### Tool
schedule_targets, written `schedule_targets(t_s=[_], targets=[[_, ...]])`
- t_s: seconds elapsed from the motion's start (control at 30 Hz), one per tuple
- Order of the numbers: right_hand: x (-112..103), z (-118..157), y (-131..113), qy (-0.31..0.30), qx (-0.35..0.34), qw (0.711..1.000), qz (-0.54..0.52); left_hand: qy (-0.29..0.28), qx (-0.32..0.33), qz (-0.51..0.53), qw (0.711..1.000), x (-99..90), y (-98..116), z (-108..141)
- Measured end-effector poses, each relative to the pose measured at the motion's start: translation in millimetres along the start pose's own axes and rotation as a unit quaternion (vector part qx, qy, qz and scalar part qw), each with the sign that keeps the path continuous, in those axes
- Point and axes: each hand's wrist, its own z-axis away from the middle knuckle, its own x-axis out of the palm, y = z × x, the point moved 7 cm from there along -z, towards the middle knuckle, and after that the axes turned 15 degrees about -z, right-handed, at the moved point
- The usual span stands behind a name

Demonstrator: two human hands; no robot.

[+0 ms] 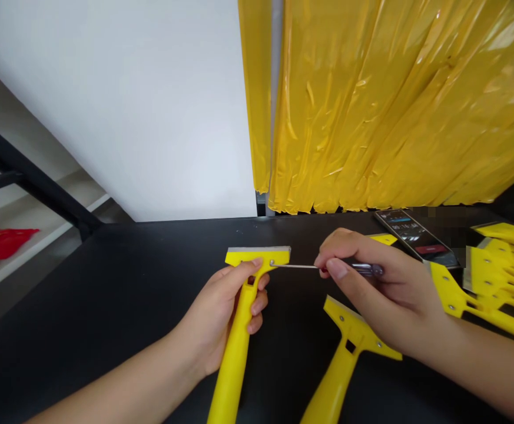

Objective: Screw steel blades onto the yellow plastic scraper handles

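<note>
My left hand [225,312] is closed round the neck of a yellow scraper [234,353], thumb pressed on its head just below the metal blade [261,249]. In my right hand [371,282] is a thin screwdriver [298,267] with a dark handle, pinched between thumb and fingers. Its shaft points left, and the tip meets the screw at the right side of the scraper head. A second yellow scraper [349,347] lies on the black table below my right hand, with two screws showing in its head.
Several more yellow scrapers [499,271] are piled at the right. A phone [415,238] showing a timer lies at the back of the black table [151,282]. Yellow plastic sheeting [371,106] and a white panel [128,106] stand behind. A red item [9,242] rests on a shelf at left.
</note>
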Motion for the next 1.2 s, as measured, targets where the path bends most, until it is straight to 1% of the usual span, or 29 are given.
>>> schedule_targets(t_s=[0.5, 0.6, 0.7, 0.8, 0.9, 1.03, 1.13, 1.2], targets=[[-4.2, -3.5, -1.7, 0.023, 0.001, 0.999, 0.029, 0.004, 0.005, -0.027, 1.000, -1.4, -1.0, -0.4], [-4.5, -4.0, -4.3, 0.008, -0.012, 0.999, 0.030, 0.003, 0.009, -0.045, 0.999, -1.2, -1.1, -0.5], [-1.7, -4.4, -12.4, -0.026, -0.049, 0.998, 0.043, 0.008, 0.012, -0.068, 0.998, -0.6, -1.5, 0.7], [3.0, -4.3, -20.7, -0.060, -0.083, 0.991, 0.084, 0.023, 0.019, -0.092, 0.995, -0.5, -0.7, 1.6], [5.5, -3.7, -27.5, -0.071, -0.116, 0.978, 0.156, 0.046, 0.029, -0.121, 0.991, -2.0, 1.4, 1.5], [11.5, -2.9, -36.5, -0.086, -0.161, 0.941, 0.286, 0.079, 0.052, -0.167, 0.981, -6.7, 7.0, 1.7], [16.6, -4.5, -37.1, -0.107, -0.139, 0.919, 0.354, 0.106, 0.071, -0.203, 0.971, -11.7, 12.0, 2.6], [16.5, -5.7, -36.6, -0.102, -0.116, 0.908, 0.389, 0.120, 0.079, -0.227, 0.963, -14.7, 14.8, 3.2]])
